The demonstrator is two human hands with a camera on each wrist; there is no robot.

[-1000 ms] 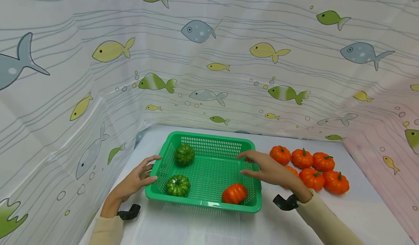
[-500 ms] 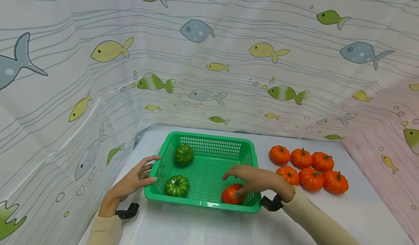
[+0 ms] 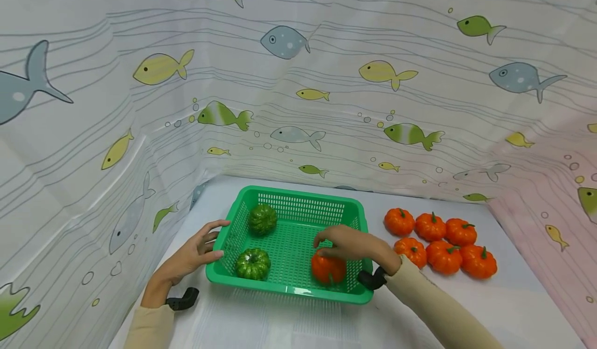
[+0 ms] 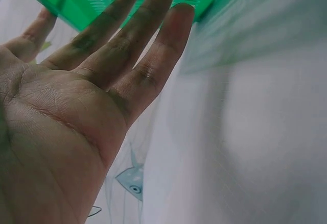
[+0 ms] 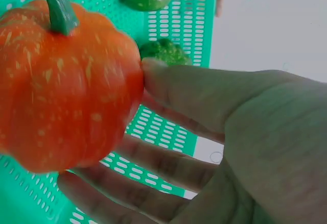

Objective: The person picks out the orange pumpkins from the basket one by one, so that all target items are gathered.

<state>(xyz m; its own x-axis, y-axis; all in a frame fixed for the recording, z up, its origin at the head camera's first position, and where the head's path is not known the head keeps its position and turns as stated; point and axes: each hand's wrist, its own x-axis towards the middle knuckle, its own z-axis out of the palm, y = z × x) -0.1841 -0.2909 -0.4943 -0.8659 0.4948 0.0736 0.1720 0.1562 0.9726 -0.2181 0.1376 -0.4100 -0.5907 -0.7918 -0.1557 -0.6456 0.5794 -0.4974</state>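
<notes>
My right hand reaches into the green basket and grips a small orange pumpkin. In the right wrist view the thumb presses one side of this pumpkin, and the other fingers curl beneath it. Its stem points toward the front of the basket in the head view. My left hand is at the basket's left side, fingers spread and loosely bent, with the fingertips at the rim. The left wrist view shows that hand's palm holding nothing. Two green pumpkins sit in the basket's left half.
Several orange pumpkins stand in two rows on the white table, right of the basket. A fish-patterned curtain surrounds the table at the back and sides.
My right hand has come down from the basket's right side onto the orange pumpkin and taken hold of it. That pumpkin has tilted and shifted slightly left. My left hand stays put.
</notes>
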